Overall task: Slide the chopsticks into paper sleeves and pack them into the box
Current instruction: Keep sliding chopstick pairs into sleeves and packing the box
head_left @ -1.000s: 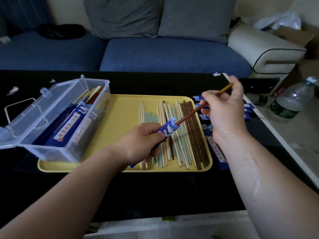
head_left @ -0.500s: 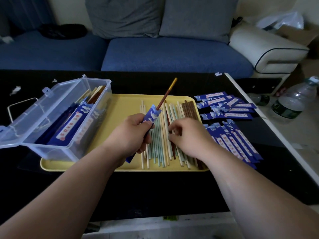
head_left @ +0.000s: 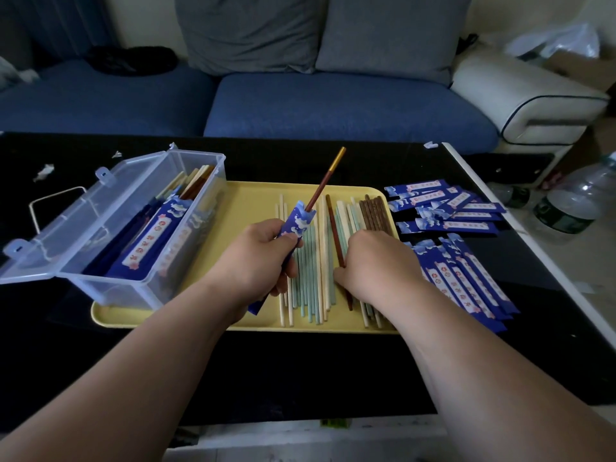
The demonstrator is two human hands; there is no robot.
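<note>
My left hand grips a blue paper sleeve with one red-brown, gold-tipped chopstick sticking out of its top. My right hand rests palm down on the loose chopsticks lying on the yellow tray, fingertips pinching a second red-brown chopstick. The clear plastic box stands open on the tray's left end, holding several sleeved chopsticks. Empty blue sleeves lie spread on the black table to the right of the tray.
The box lid hangs open to the left. Plastic bottles stand at the right on a white surface. A blue sofa with grey cushions runs behind the black table. Paper scraps lie at the far left.
My right hand let go of the chopstick's gold end and came down onto the loose chopsticks on the tray. My left hand tilted the sleeve and chopstick more upright.
</note>
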